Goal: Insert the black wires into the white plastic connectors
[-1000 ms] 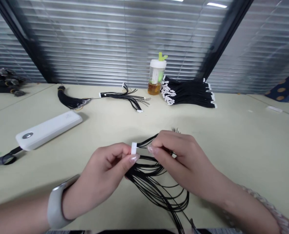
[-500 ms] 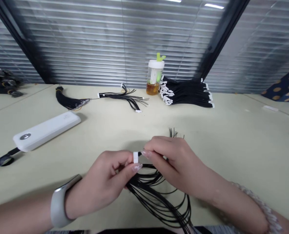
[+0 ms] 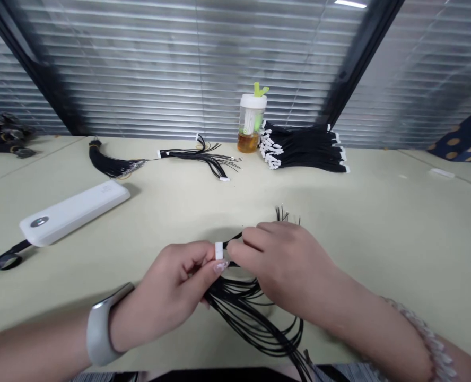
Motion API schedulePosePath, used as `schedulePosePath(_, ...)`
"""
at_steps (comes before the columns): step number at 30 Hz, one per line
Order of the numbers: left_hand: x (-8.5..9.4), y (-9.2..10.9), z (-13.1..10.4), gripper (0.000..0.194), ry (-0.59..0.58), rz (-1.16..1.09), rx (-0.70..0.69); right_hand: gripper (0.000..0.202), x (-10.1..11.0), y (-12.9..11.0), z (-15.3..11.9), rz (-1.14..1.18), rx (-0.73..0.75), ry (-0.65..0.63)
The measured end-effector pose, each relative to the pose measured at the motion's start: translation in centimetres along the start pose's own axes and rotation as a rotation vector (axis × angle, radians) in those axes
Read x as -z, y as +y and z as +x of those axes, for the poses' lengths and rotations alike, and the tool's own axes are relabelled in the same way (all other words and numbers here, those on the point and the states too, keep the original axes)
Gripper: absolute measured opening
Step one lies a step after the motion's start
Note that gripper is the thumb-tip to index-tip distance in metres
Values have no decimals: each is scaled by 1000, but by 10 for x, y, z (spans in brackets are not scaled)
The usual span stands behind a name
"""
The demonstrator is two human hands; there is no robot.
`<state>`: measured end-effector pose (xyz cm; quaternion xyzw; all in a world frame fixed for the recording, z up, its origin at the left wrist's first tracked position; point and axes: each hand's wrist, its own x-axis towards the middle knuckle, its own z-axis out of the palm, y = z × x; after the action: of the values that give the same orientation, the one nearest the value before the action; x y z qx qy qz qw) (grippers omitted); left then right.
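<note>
My left hand [image 3: 190,273] pinches a small white connector [image 3: 218,251] between thumb and forefinger. Black wires [image 3: 255,315] hang in loops under that hand and run down to the table's front edge. Close against the connector's right side, my right hand [image 3: 275,260] is closed with its fingers curled on black wire that enters the connector. Its fingertips are mostly hidden behind the back of the hand. Several loose wire ends [image 3: 283,214] stick up beyond my right knuckles.
Along the back lie a bundle of black wires [image 3: 114,163], a part-wired harness [image 3: 199,156], a bottle of amber liquid [image 3: 248,124] and a stack of finished-looking black cables [image 3: 307,148]. A white power bank [image 3: 76,212] sits at left. Window blinds stand behind the table.
My right hand has rolled over, so its back now faces me and its fingertips are turned away. The left hand keeps the connector in nearly the same place.
</note>
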<state>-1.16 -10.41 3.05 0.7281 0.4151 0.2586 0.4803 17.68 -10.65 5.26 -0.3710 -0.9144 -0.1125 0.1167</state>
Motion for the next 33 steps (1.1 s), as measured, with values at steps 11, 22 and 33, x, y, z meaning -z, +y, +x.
schedulePosePath(11,3,-4,-3,30,40,119,-171,22,-7,0,-1,15,57,113)
schedulePosePath(22,4,0,-4,30,30,65,-213,22,3,5,1,422,16,94)
schedulePosePath(33,12,3,2,32,-43,-213,-93,14,10,33,3,706,-239,93)
